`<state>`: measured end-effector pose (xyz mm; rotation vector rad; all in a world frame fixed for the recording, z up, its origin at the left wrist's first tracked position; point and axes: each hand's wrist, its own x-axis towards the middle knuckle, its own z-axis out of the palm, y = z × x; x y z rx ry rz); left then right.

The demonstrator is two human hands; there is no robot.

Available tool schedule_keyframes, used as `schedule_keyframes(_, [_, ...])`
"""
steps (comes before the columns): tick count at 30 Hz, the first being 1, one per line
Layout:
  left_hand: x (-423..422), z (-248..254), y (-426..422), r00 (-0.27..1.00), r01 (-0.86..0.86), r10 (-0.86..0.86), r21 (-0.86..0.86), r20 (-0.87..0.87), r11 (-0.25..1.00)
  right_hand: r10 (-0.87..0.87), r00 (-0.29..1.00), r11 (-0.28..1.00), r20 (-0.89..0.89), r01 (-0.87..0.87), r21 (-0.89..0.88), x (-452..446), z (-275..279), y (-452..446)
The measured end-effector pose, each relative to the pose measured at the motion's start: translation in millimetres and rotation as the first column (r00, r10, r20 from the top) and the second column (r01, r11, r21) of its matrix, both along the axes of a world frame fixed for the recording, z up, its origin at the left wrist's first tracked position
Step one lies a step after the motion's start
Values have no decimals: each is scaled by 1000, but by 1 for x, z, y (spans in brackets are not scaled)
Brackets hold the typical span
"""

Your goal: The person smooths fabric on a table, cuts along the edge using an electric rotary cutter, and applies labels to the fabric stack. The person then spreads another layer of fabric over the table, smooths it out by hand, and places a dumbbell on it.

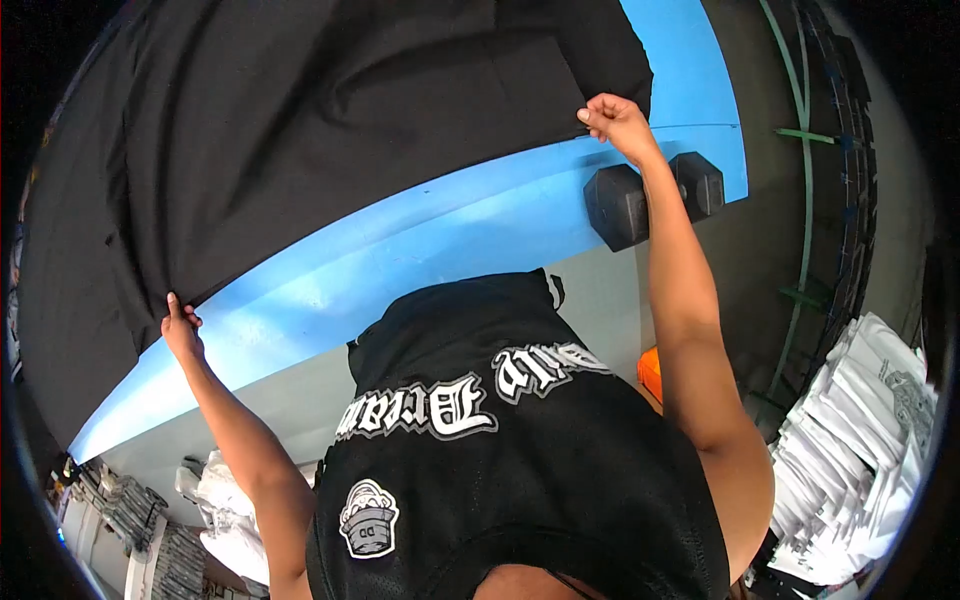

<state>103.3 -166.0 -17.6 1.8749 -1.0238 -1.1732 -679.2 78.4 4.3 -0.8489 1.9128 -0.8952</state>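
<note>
A large sheet of black fabric [400,110] lies wrinkled over the blue tabletop [430,215]. Its near edge runs from my left hand to my right hand. Down at the left, my left hand [182,328] pinches that edge between thumb and fingers. My right hand [615,125] is closed on the edge near the fabric's right corner, arm stretched forward. Just below my right wrist rests a black hex dumbbell [617,207] on the table, its middle hidden behind my forearm.
White folded garments [855,450] are stacked at the lower right. More clothing [235,510] and grey bundles [125,510] sit at the lower left. An orange object [651,373] shows beside my right arm. Green poles [805,140] stand beyond the table's right end.
</note>
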Motion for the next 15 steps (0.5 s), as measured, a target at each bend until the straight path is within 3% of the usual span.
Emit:
schedule_keyframes(11, [-9,4,-1,992,-4,-2,43,127,999,81,996,995,-31,-79,58,-1,5,4])
schedule_keyframes(13, [-8,10,-3,991,-19,11,57,135,998,80,996,993,-49,-75,96,-3,17,-8])
schedule_keyframes(15, [-6,18,-6,994,-14,3,95,113,995,61,996,997,57,-64,39,-6,55,-40])
